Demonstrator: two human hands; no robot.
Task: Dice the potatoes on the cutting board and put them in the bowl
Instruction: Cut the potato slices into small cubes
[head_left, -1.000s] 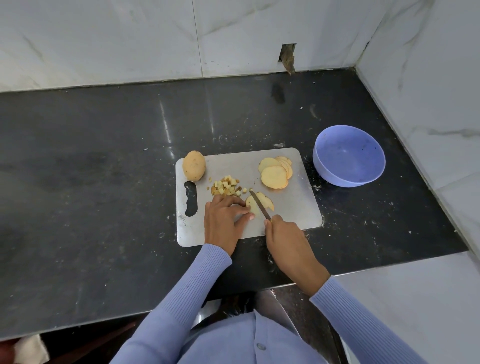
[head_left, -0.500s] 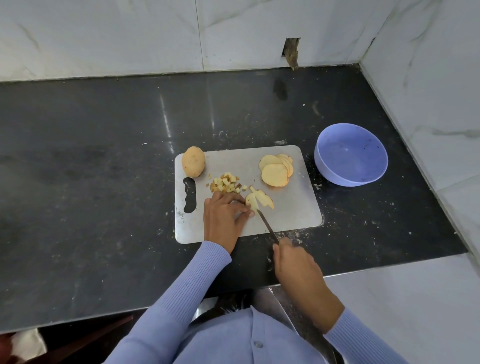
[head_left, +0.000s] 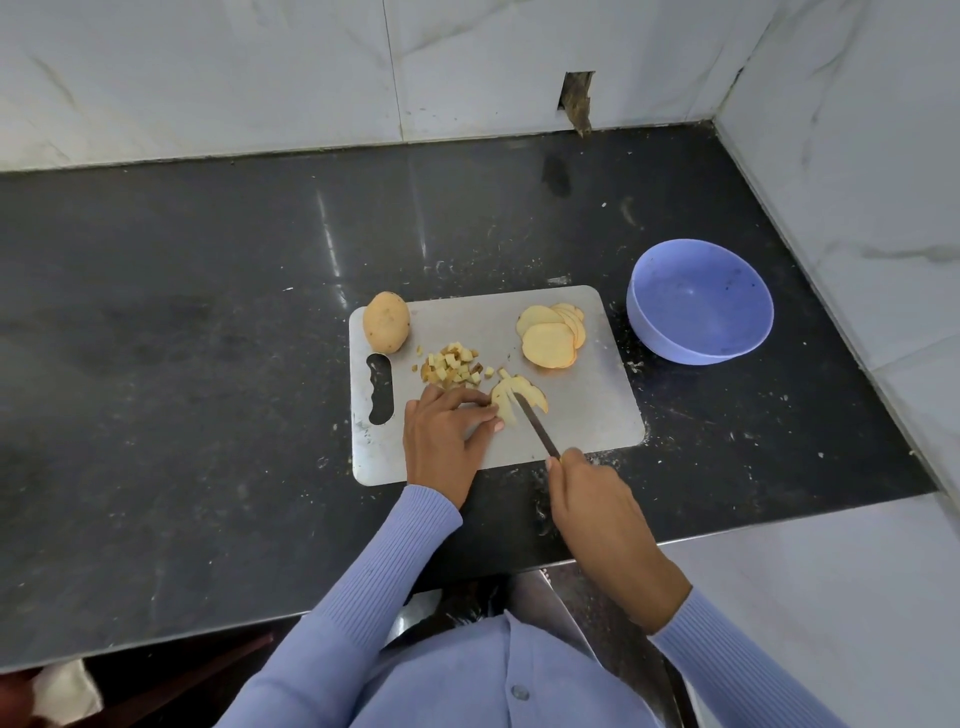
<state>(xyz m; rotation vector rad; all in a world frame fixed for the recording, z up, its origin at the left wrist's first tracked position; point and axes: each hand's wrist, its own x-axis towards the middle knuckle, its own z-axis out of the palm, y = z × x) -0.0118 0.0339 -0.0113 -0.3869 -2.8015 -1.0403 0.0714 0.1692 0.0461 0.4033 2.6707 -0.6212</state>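
A grey cutting board (head_left: 582, 415) lies on the black counter. On it are a whole potato (head_left: 385, 321) at the far left, a small pile of diced potato (head_left: 453, 365), a stack of round slices (head_left: 551, 335) and a slice cut into strips (head_left: 519, 397). My left hand (head_left: 441, 436) presses curled fingertips on the strips' left end. My right hand (head_left: 592, 493) grips a knife (head_left: 535, 423) whose blade lies across the strips. A lilac bowl (head_left: 698, 301) stands right of the board, with no potato inside.
Marble walls close the counter at the back and on the right (head_left: 857, 156). The counter's front edge (head_left: 260, 623) runs below my hands. Crumbs speckle the counter around the board.
My right hand drew the knife back toward me through the slice, which has now split into fanned strips. My left hand stayed on the slice.
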